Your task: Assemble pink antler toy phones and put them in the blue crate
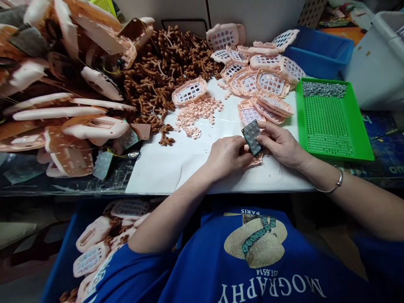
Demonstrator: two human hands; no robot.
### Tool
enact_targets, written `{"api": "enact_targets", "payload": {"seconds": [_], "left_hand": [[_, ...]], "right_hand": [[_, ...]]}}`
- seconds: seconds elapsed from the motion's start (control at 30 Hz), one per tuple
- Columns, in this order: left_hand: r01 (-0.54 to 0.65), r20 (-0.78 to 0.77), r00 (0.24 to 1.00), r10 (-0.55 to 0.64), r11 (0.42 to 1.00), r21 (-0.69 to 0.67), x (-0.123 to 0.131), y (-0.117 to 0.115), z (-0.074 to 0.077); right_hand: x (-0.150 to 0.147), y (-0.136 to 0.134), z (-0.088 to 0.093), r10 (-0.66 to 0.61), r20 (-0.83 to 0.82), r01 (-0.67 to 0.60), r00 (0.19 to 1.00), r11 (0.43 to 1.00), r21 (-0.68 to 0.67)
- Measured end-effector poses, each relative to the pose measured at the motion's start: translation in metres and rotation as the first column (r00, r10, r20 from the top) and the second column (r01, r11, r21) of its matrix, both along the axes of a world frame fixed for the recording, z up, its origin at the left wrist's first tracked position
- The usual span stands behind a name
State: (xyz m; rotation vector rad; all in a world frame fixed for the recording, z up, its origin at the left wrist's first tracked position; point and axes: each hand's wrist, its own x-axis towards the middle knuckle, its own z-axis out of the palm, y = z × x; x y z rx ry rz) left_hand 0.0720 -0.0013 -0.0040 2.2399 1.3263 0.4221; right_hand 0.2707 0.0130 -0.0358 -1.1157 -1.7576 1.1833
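Right hand [282, 145] pinches the circuit board [251, 133] at its right side, thumb on its face. Board sits tilted between both hands, over the white sheet [158, 168]. Left hand [225, 158] curls at its left edge; exact grip hidden. Pink casings [248, 112] lie just beyond; green tray [360, 145] stands to the right.

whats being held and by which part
A small dark board, by its edges: right hand at its right side, left hand at its lower left.
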Motion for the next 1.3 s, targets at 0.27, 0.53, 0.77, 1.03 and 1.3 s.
{"api": "enact_targets", "payload": {"seconds": [0.27, 0.53, 0.77, 1.03, 1.3], "left_hand": [[0.04, 0.027, 0.999, -0.038, 0.995, -0.089, -0.002, 0.005, 0.004], [-0.046, 0.464, 0.884, 0.056, 0.998, -0.033, -0.039, -0.004, -0.008], [0.05, 0.247, 0.964, -0.097, 0.981, 0.188, -0.068, -0.019, -0.025], [0.116, 0.295, 0.935, -0.196, 0.956, 0.269, -0.054, -0.032, -0.039], [-0.094, 0.37, 0.929, -0.01, 0.961, 0.261, -0.044, -0.048, -0.041]], "right_hand": [[-0.001, -0.009, 0.001, -0.032, 0.045, 0.029, 0.998, 0.998, 0.061], [-0.004, 0.003, 0.022, 0.004, 0.291, -0.071, 0.957, 0.973, 0.22], [-0.014, 0.018, 0.034, 0.149, 0.511, -0.322, 0.846, 0.908, 0.268], [-0.016, 0.014, 0.039, 0.249, 0.514, -0.445, 0.821, 0.843, 0.302], [-0.016, -0.004, 0.031, 0.235, 0.674, -0.582, 0.7, 0.735, 0.348]]}}
